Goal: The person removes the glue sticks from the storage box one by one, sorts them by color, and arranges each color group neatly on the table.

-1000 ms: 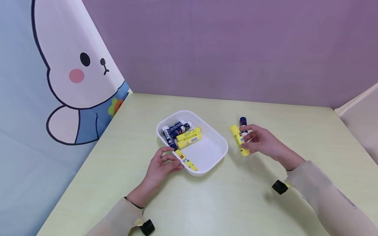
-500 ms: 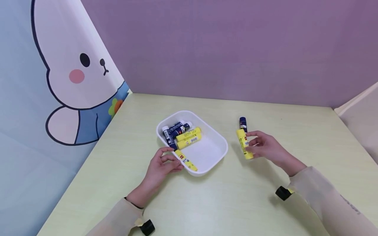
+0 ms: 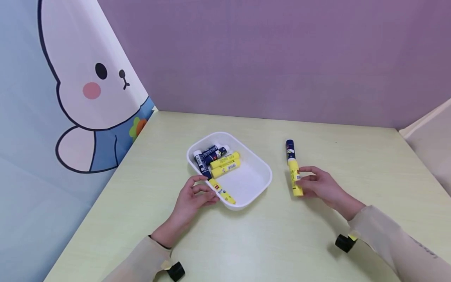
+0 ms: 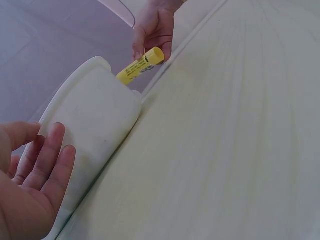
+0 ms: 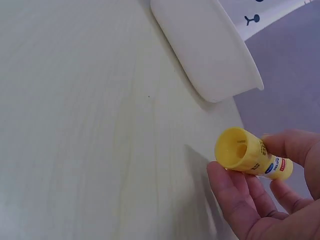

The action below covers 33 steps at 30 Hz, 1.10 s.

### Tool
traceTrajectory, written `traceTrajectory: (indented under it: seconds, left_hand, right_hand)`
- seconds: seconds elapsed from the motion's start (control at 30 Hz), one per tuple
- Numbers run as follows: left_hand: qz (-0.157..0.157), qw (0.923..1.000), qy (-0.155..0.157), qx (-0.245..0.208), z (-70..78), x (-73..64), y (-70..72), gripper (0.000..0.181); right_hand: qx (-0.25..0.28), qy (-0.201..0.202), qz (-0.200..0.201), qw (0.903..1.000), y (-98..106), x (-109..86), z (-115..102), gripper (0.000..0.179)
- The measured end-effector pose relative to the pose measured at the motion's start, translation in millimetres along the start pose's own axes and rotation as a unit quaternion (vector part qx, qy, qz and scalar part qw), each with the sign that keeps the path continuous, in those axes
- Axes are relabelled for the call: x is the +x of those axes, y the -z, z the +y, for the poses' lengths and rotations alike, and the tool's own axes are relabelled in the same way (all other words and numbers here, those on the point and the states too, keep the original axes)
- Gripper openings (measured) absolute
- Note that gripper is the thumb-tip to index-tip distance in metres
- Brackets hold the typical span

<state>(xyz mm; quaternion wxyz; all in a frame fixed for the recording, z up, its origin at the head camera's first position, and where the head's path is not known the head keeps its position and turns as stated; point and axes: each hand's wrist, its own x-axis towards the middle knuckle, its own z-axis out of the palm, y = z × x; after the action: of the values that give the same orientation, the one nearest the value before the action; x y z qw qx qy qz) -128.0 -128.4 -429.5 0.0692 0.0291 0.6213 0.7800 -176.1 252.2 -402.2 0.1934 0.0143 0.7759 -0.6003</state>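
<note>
My right hand (image 3: 322, 185) pinches a yellow glue stick (image 3: 295, 178) between thumb and fingers, just right of the white tray (image 3: 251, 156). In the right wrist view, the hollow end of this glue stick (image 5: 234, 149) faces the camera. A navy glue stick (image 3: 290, 149) lies beyond it, end to end in the head view; I cannot tell whether they touch. Relaxed fingers of my left hand (image 3: 193, 197) touch the tray's near-left rim. In the left wrist view, these fingers (image 4: 50, 155) lie along the tray's outer wall (image 4: 95, 120).
Inside the tray are several glue sticks: navy glue sticks (image 3: 202, 162) at the left and yellow glue sticks (image 3: 225, 166) beside them. The pale tabletop (image 3: 246, 250) ends at a purple backdrop (image 3: 267, 58). A rabbit-print cloth (image 3: 102, 102) hangs at left.
My right hand has moved toward me and slightly right with the yellow glue stick, from overlapping the navy one to just in front of it. The left hand and tray have stayed put.
</note>
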Motion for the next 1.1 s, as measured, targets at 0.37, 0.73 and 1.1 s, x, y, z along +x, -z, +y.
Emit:
traceTrajectory:
  seconds: [0.37,0.73,1.1]
  left_hand:
    - [0.004,1.0000,0.007,0.001,1.4,-0.5,-1.1,0.050]
    - [0.007,0.9999,0.009,-0.001,0.4,-0.4,-1.3,0.048]
    - [0.005,1.0000,0.004,-0.002,-0.5,0.1,-0.8,0.048]
  right_hand:
    - [0.018,-0.059,-0.027,0.9977,1.3,-5.2,5.0,0.068]
    - [-0.035,-0.089,-0.044,0.9945,7.3,0.9,2.3,0.069]
    - [-0.063,-0.115,-0.099,0.9864,10.1,10.2,-5.4,0.079]
